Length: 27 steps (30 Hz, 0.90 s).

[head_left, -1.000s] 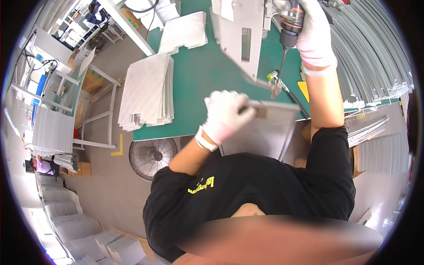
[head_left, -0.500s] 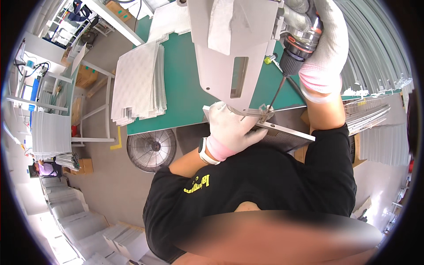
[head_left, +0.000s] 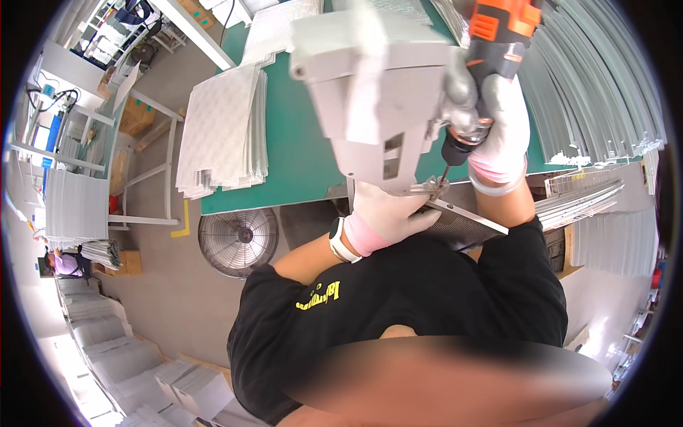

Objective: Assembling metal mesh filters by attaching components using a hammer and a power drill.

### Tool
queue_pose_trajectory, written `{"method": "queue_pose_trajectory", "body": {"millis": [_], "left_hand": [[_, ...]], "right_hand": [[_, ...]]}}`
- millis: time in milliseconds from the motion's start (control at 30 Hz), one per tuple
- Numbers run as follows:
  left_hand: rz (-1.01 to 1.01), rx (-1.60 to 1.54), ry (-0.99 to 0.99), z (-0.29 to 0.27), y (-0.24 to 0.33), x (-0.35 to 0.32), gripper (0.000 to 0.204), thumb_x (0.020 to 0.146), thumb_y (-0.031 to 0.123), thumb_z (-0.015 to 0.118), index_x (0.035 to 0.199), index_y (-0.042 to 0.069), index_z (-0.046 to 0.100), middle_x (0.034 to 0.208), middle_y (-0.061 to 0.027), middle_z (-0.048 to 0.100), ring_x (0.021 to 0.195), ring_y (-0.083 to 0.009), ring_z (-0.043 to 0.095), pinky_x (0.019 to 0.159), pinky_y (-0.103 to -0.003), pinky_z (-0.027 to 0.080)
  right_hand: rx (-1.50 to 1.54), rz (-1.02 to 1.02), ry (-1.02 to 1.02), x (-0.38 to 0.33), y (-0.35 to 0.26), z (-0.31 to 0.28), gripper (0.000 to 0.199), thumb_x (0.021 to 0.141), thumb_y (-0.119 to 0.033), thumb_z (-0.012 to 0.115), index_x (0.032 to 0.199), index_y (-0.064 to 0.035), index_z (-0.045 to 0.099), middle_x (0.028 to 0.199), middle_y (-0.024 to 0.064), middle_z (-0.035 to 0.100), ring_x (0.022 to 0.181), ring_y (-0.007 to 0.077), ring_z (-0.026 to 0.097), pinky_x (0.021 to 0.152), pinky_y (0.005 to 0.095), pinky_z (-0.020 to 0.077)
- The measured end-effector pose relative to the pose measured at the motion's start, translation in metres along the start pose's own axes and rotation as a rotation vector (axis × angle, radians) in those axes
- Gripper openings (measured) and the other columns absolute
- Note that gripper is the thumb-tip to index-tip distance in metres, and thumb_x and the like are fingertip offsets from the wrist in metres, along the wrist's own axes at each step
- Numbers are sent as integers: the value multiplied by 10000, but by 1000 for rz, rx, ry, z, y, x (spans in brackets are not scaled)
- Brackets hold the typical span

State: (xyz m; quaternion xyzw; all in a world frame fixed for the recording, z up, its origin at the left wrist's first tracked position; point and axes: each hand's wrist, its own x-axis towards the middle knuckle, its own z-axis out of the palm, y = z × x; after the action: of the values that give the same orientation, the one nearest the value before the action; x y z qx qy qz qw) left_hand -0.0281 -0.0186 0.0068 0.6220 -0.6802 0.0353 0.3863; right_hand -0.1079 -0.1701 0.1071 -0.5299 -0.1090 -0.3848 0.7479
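Observation:
My right hand [head_left: 502,132], in a white glove with a pink cuff, grips an orange and black cordless drill [head_left: 505,32]. The drill's bit points down at a small metal bracket [head_left: 435,186] by the lower end of a light grey housing [head_left: 380,99]. Whether the bit touches a screw is too small to tell. My left hand [head_left: 388,219], gloved the same way, is closed around the edge of a white-framed dark mesh panel [head_left: 473,218], just below the housing. Some of its fingers are hidden. A blurred white strip hangs down the housing's face.
Stacked pale mesh sheets [head_left: 220,128] lie on the green tabletop [head_left: 295,153]. Long grey strips [head_left: 594,92] are packed at the right. A round floor fan [head_left: 242,238] stands below the table's near edge, and a white-framed rack [head_left: 153,171] is at the left.
The right hand has moved left, with the drill tilting more upright and its chuck coming closer to the bracket. The housing's upper part has shifted lower and is blurred. The left hand has moved slightly right.

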Motion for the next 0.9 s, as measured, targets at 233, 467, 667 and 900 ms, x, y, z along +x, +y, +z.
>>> {"method": "queue_pose_trajectory", "body": {"millis": [233, 467, 667, 900], "left_hand": [[96, -53, 108, 9, -6, 1, 310, 693, 283, 818, 980, 177, 768, 726, 1, 523, 672, -206, 542, 574, -376, 413], [61, -63, 53, 2, -2, 6, 326, 703, 284, 813, 998, 151, 769, 733, -10, 521, 673, -216, 527, 579, -370, 413], [63, -92, 72, 7, -6, 3, 383, 696, 271, 817, 1049, 128, 770, 744, -6, 543, 666, -211, 546, 590, -365, 428], [86, -148, 22, 5, -5, 4, 381, 707, 250, 822, 1048, 92, 761, 778, -26, 542, 713, -215, 552, 643, -360, 436]], "right_hand": [[38, 39, 58, -1, 2, -5, 386, 951, -334, 656, 1138, -17, 542, 816, 51, 595, 589, 78, 522, 539, 217, 421], [97, 88, -69, 14, 6, -14, 307, 972, -320, 627, 1054, -30, 568, 786, 52, 586, 586, 88, 524, 520, 215, 403], [624, 106, -252, 21, 12, -37, 378, 983, -199, 577, 1293, 15, 543, 1118, 209, 700, 942, 302, 731, 813, 419, 628], [416, 134, 121, 11, 11, -34, 365, 992, -210, 558, 1291, -3, 584, 1131, 190, 705, 957, 292, 725, 850, 421, 613]]}}
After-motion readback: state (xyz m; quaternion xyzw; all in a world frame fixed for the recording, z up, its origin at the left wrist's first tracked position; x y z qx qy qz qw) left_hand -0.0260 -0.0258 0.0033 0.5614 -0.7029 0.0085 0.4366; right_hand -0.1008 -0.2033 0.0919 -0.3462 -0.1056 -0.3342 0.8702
